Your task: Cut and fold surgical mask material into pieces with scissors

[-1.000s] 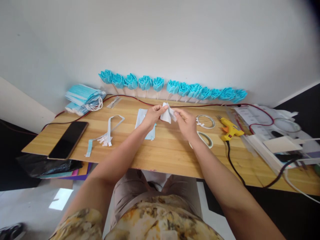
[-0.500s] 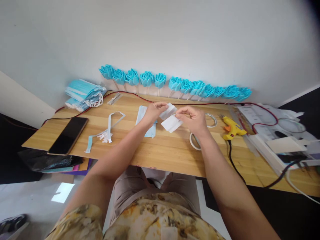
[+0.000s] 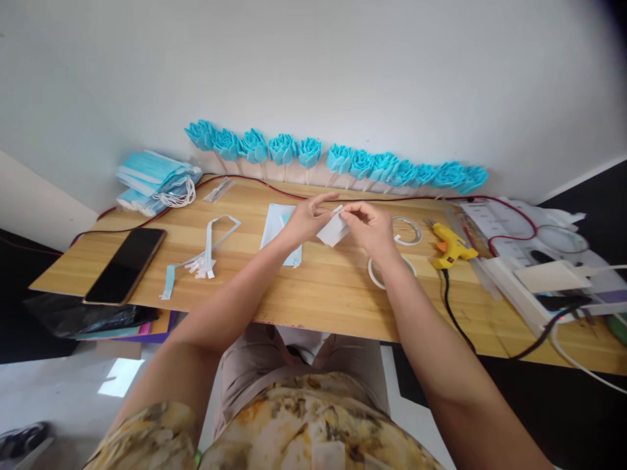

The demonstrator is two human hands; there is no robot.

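Above the middle of the table, a small white piece of thin fabric (image 3: 333, 232) is held between my two hands. My left hand (image 3: 313, 217) pinches its upper left edge, index finger stretched out above the thumb. The fingertips of my right hand (image 3: 366, 225) are closed on the upper right edge, where the fabric looks folded or rolled. Under my left wrist lie light blue mask fabric pieces (image 3: 275, 225). A roll of white tape (image 3: 376, 277) is partly hidden under my right wrist, and another tape roll (image 3: 414, 233) lies just beyond it.
Blue fabric roses (image 3: 283, 150) on sticks lean along the wall. Face masks (image 3: 151, 179) are stacked at the back left, near a phone (image 3: 126, 266) and cut white strips (image 3: 208, 251). Rightward are a yellow glue gun (image 3: 453, 246) and a power strip (image 3: 516, 294); a red-black cable (image 3: 274, 189) crosses behind.
Two white pieces seen apart between my hands now appear as one, overlapped or folded. My hands have come closer together, and my left index finger has lifted. The view has shifted slightly.
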